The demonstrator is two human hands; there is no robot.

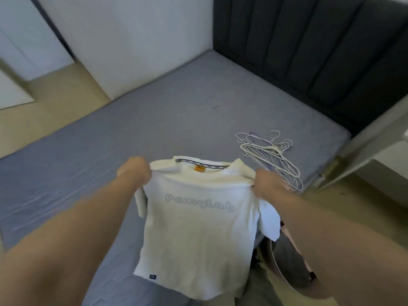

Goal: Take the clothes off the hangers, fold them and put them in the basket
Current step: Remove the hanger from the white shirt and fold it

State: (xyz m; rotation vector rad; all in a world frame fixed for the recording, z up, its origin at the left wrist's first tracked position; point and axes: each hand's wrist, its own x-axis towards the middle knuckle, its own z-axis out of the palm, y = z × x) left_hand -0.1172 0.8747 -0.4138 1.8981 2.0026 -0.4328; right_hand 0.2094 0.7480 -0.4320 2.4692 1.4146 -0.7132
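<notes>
From my feed the bed (176, 111) fills most of the view, covered in a grey sheet, with a dark padded headboard (309, 51) along its far right side. In front of me hangs a white shirt (198, 235), off any hanger, held up in the air by its two shoulders over the bed's near edge, its hem dropping toward me. Grey lettering (199, 202) runs across the chest, facing the camera, and both short sleeves droop outside my grip. A heap of pale hangers (271, 155) lies on the bed to the right of the shirt, near the mattress corner, apart from the cloth. Low on the right, behind my right arm, sits a dark round thing with a pale rim (287, 272); I cannot tell whether that is the basket. My left hand (134, 171) grips the shirt's left shoulder, its fingers (143, 171) curled tightly closed round the bunched fabric. My right hand (265, 182) does the same on the other shoulder, its fingers (258, 184) clenched on the cloth. An orange label (200, 167) shows inside the collar, and a small dark tag (152, 277) sits at the hem's left corner.
</notes>
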